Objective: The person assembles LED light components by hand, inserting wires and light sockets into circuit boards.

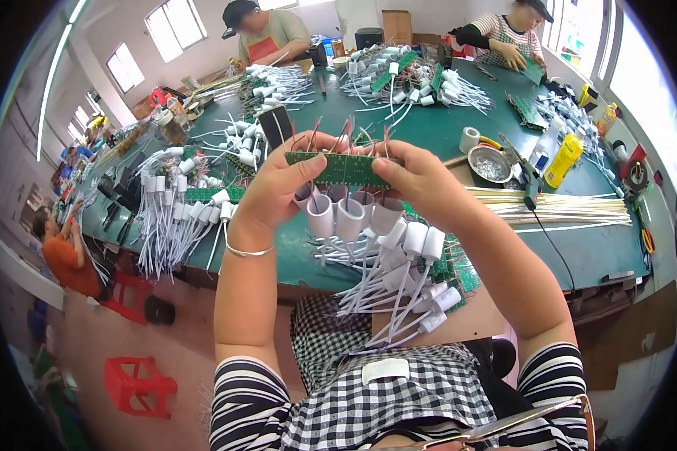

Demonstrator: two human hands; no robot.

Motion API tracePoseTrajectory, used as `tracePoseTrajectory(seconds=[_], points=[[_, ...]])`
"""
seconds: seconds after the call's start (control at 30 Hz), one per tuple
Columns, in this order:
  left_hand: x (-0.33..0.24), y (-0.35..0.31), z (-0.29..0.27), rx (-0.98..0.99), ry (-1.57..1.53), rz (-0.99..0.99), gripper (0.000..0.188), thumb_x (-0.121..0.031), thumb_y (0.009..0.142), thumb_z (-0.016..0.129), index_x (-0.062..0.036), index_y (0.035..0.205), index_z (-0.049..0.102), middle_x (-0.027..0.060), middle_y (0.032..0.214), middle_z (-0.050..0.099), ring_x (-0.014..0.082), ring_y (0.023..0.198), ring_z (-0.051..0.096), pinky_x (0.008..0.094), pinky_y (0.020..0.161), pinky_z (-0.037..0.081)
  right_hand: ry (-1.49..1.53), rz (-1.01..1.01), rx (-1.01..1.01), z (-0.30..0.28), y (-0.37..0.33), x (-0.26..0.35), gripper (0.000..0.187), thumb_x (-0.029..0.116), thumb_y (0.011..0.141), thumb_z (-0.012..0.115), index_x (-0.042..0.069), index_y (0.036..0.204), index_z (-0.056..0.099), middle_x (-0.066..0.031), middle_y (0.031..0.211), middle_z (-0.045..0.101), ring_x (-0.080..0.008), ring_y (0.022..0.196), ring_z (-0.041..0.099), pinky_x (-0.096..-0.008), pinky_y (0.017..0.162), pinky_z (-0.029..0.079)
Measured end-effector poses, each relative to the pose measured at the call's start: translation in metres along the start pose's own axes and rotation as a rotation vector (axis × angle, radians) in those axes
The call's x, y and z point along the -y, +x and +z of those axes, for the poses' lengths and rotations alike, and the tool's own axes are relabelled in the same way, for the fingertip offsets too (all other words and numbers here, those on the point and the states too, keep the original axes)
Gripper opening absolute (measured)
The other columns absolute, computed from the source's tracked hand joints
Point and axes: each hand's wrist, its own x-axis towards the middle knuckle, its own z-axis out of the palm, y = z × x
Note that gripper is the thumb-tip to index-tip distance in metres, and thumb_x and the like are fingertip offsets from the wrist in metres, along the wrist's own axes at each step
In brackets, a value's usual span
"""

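Between my two hands is a long narrow green circuit board [344, 170], held up over the near edge of the table. My left hand [297, 169] pinches its left end, thumb on the face toward me. Its right end is gripped the same way by my right hand [406, 173]. Thin reddish wires stick up behind the board's top edge. Several white cylindrical caps [349, 218] hang just under the board, open ends up; whether they are joined to it I cannot tell. Below them, more white caps with cables [415, 240] lie in a bundle reaching my checked apron [421, 387].
Heaps of white capped cables [177, 203] cover the green table [429, 135] at left and back. To the right are a metal bowl [490, 164], a soldering iron [532, 192], a yellow bottle [564, 160] and pale strips [564, 209]. Co-workers sit around; a red stool [139, 385] stands on the floor.
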Motion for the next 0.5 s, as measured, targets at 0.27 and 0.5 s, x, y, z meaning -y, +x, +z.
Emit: tracePoseTrajectory(seconds=[0.27,0.5], points=[[0.034,-0.004,-0.014,-0.266,-0.098,0.059,0.025,-0.002,0.085,0.054,0.0017,0.109,0.05,0.013,0.107,0.057,0.0199,0.091,0.06,0.0333,0.08,0.05,-0.357,-0.005,-0.199,0.005,0.044,-0.017,0.023,0.019,0.091,0.051,-0.001,0.101,0.055,-0.0064,0.087,0.06,-0.0101,0.073,0.059,-0.0238,0.063,0.051],[0.026,-0.003,-0.016,-0.267,-0.012,0.057,0.024,-0.004,0.084,0.056,0.0008,0.107,0.05,0.0109,0.1,0.059,0.0144,0.085,0.06,0.0261,0.072,0.05,-0.004,0.151,-0.063,0.001,0.044,-0.009,0.024,0.015,0.086,0.058,0.001,0.105,0.052,-0.004,0.089,0.059,-0.0103,0.072,0.059,-0.023,0.068,0.05]])
